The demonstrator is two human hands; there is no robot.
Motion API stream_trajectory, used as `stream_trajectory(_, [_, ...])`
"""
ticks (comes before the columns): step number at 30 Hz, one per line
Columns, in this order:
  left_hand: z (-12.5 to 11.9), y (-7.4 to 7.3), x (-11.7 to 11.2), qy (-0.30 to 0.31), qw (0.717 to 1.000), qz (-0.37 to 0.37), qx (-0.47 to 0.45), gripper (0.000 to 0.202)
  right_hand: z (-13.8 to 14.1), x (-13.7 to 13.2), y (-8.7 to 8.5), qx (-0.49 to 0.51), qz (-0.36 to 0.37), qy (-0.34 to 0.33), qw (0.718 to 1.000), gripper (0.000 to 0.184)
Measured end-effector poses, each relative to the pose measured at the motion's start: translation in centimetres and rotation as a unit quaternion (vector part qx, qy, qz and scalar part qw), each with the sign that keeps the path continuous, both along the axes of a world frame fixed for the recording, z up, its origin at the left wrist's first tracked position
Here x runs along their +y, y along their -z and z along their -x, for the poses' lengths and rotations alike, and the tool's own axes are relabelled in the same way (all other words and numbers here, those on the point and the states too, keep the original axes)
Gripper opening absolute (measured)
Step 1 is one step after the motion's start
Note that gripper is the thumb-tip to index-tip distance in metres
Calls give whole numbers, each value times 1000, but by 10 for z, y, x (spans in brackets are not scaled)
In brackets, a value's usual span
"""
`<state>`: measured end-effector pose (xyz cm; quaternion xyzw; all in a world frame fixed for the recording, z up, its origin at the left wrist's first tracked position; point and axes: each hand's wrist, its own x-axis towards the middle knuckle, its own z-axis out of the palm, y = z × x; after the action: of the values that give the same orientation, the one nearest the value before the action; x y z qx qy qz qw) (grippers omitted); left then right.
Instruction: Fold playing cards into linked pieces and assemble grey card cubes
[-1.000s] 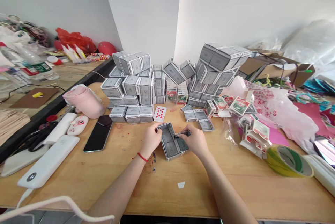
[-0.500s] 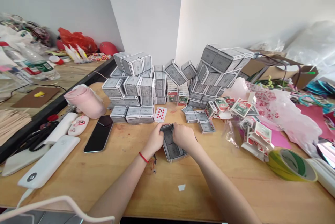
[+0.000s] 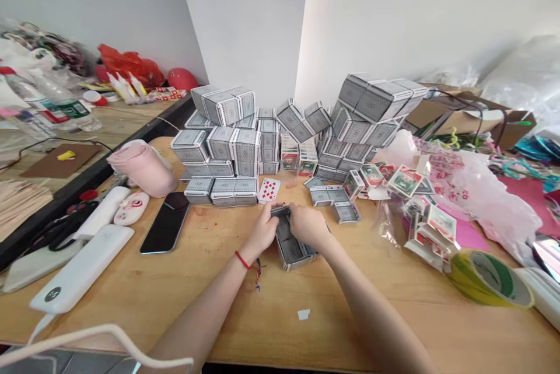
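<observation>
Both my hands meet over a small grey block made of folded playing cards on the wooden table. My left hand grips its left side with fingers curled. From the right, my right hand closes over the block's top; whatever else it may hold is hidden. A red cord circles my left wrist. Behind the hands lies a single red diamonds card, and beyond it stand stacks of similar grey card blocks.
A black phone, white power banks, a pink pouch and scissors lie at the left. Loose card boxes, pink plastic bags and a yellow-green tape roll crowd the right. A paper scrap lies near me.
My right hand, which held a dark pen-like tool beside the block, has moved left onto the block's top, meeting my left hand. The tool is no longer visible.
</observation>
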<state>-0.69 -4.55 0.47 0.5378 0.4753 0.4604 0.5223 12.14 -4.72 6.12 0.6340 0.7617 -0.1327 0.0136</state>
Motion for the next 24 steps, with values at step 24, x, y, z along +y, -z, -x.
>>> stream_trajectory(24, [-1, -4, -9, 88, 995, -5, -50, 71, -26, 34, -10, -51, -37, 62, 996, 34])
